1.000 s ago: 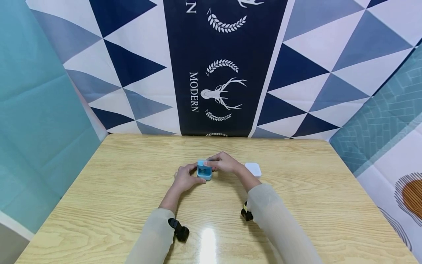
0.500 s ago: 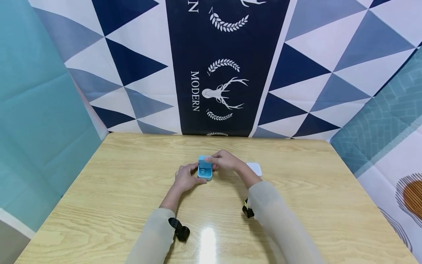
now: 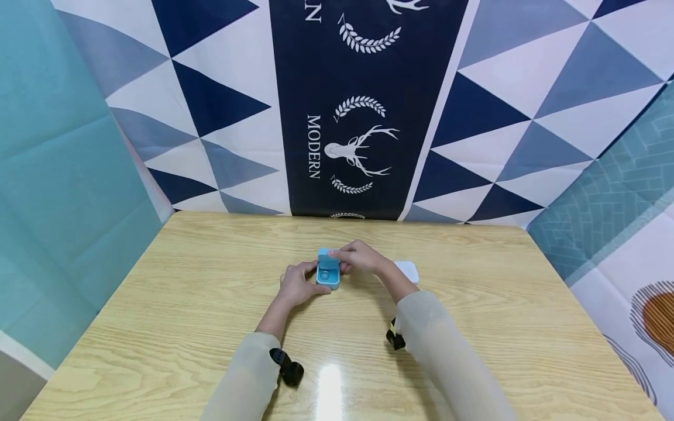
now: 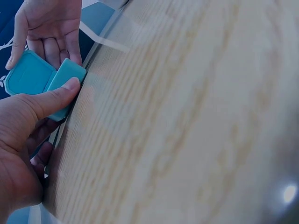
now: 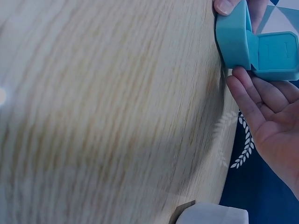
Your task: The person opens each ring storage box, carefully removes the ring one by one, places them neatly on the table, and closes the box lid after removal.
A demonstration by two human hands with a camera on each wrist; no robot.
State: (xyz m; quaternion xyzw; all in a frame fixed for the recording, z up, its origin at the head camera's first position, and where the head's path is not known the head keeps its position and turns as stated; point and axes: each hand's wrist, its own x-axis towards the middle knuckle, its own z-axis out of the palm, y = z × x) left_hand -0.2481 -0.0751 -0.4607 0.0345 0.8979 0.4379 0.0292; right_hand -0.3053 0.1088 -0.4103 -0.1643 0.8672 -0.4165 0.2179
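Note:
A small turquoise ring box [image 3: 328, 285] stands on the table with its lid [image 4: 29, 74] raised. Inside the base, the head view shows a small round ring [image 3: 324, 274]. My left hand [image 3: 296, 285] grips the base from the left, thumb on the near side and fingers at the far side. At the lid, my right hand [image 3: 360, 257] has its thumb on the upper edge and its other fingers behind. The right wrist view shows those fingers [image 5: 252, 100] close to the hinge side; the right thumb is out of that view.
A white rounded-square piece [image 3: 407, 272] lies on the wooden table [image 3: 474, 310] beside the right forearm. Behind the table's far edge hangs a patterned cloth [image 3: 347, 117]. Each wrist wears a small black camera, such as the left one [image 3: 291, 372].
The lid has swung up and back from half-raised to wide, with my right hand on it moving slightly away. My left hand keeps its hold on the base.

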